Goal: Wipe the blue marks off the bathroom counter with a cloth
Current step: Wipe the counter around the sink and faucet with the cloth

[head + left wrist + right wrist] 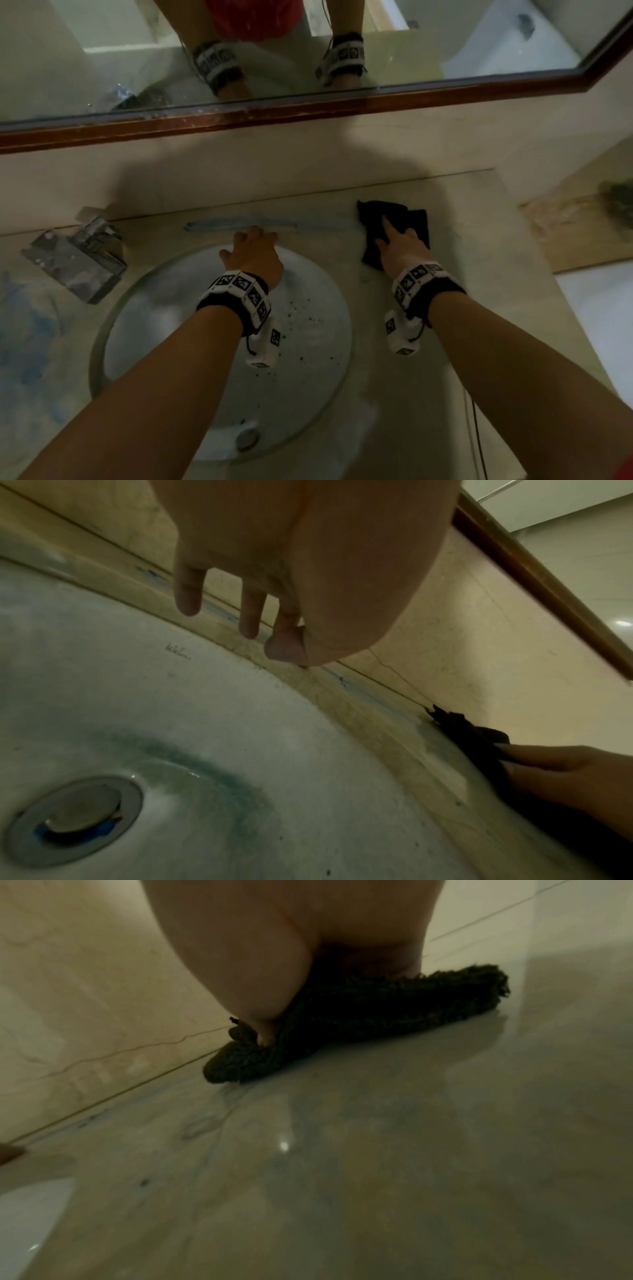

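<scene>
A long blue streak (239, 222) runs along the beige counter (445, 342) behind the round sink (164, 325); in the left wrist view the blue streak (369, 693) follows the wall joint. My left hand (255, 238) rests on the sink's far rim with fingers (186, 593) loosely straight, holding nothing. To the right, my right hand (397, 240) presses flat on a dark cloth (411, 219) lying on the counter by the wall, index finger stretched out. The cloth (377, 1007) is bunched under my palm (260, 961). The cloth (455, 723) sits right of the streak.
A chrome tap (78, 255) stands left of the sink, with more blue smears (24, 325) on the counter near it. The basin holds a drain plug (78, 815) and a bluish stain (212, 772). A wood-framed mirror (308, 113) hangs behind. A wooden board (582, 236) lies at the right.
</scene>
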